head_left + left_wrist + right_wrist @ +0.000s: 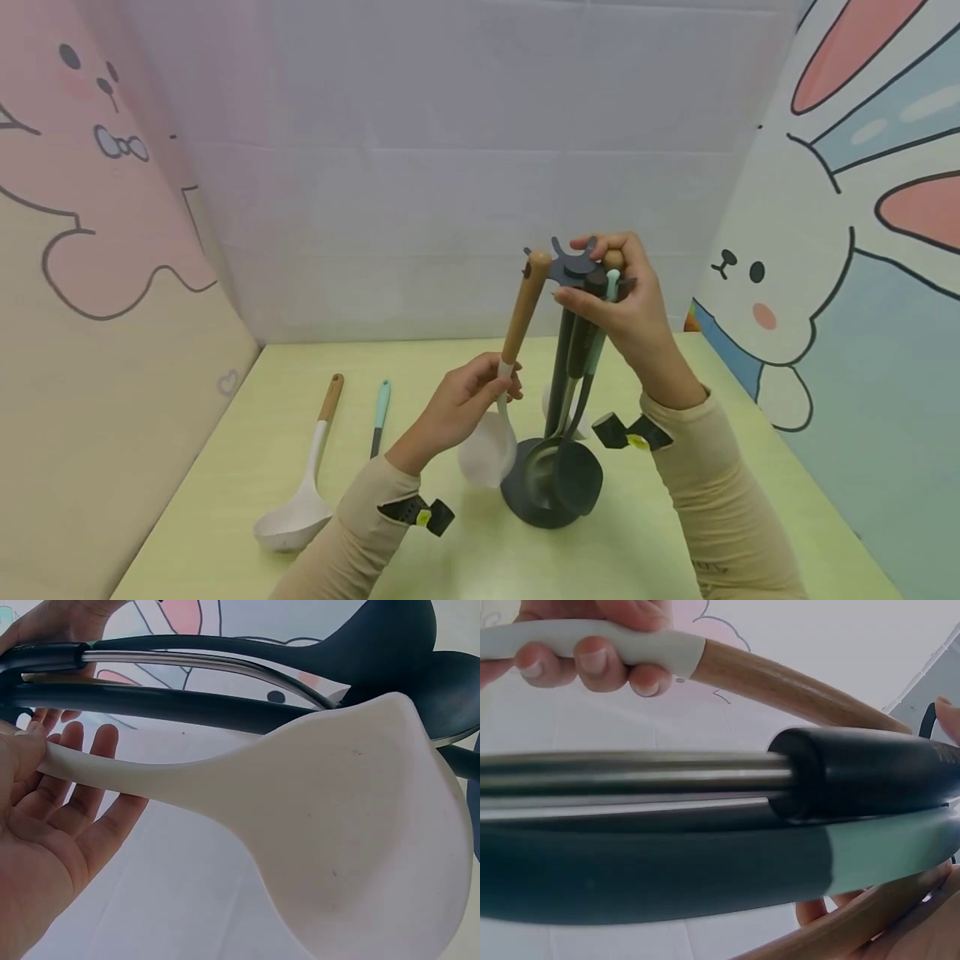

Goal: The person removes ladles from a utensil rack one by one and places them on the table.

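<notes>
My left hand (472, 400) grips the white neck of a spatula (352, 825) with a wooden handle, its broad white head hanging down. The handle's tip is beside the hooks of a dark utensil stand (557, 375). My right hand (630, 292) holds the stand's hooked top, thumb in front and fingers behind. From the stand hang a dark ladle (579, 479) with a mint handle (900, 851) and a metal-shafted utensil (630, 774) with a black handle. Another wooden handle (847, 922) shows under my right hand.
On the left of the pale green table (217, 467) lies a white ladle (294, 521) with a wooden handle. Beside it is a mint-handled utensil (382, 404), its lower end hidden by my left arm. A white back wall (450, 192) and printed side panels surround the table.
</notes>
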The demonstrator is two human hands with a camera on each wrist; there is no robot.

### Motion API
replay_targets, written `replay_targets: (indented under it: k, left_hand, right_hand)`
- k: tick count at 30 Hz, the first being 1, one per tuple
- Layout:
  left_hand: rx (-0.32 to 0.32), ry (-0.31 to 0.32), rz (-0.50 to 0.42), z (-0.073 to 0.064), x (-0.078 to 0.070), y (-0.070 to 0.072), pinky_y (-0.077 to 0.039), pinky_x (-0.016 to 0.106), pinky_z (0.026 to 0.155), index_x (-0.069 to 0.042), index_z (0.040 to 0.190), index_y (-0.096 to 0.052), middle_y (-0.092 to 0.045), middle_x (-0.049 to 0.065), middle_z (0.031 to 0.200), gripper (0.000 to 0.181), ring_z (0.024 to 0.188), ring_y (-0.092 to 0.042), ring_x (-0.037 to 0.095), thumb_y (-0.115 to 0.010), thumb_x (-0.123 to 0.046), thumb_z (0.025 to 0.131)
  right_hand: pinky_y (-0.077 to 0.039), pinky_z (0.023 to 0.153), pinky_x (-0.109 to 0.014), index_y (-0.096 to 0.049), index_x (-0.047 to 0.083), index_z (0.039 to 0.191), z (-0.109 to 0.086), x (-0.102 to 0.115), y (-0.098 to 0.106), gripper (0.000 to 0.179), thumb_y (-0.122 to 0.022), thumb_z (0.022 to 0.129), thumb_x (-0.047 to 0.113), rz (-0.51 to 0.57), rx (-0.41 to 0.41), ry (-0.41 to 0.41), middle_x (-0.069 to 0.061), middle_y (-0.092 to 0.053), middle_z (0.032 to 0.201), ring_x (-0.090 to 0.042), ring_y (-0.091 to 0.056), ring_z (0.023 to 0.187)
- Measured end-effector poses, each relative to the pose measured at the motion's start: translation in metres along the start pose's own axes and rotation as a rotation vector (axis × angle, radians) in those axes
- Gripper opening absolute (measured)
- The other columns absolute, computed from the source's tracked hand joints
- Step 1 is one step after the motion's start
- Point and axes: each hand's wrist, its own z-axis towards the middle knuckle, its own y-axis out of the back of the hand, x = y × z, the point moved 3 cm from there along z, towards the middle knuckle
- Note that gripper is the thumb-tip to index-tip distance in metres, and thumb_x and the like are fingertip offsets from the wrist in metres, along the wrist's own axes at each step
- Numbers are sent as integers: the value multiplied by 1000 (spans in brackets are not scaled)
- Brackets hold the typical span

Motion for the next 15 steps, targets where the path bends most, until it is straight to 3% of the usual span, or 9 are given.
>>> replay_targets:
  k: [6,15]
  left_hand:
    - [-9,-4,4,-4,-1,6,-56,37,88,6,121,-59,-67,22,102,22,94,-69,31,-54,-1,101]
    - [-21,-4,1,-9,-4,14,-56,35,89,7,119,-60,-67,24,103,21,96,-69,33,-56,3,99]
  right_hand:
    - [-49,91,-26,-48,12,104,-1,2,0,49,-87,78,26,9,3,3,-7,-57,129,-29,-52,120]
    - [-48,91,-27,-48,12,104,-2,2,2,51,-88,77,29,9,5,9,-6,-58,127,-29,-51,120]
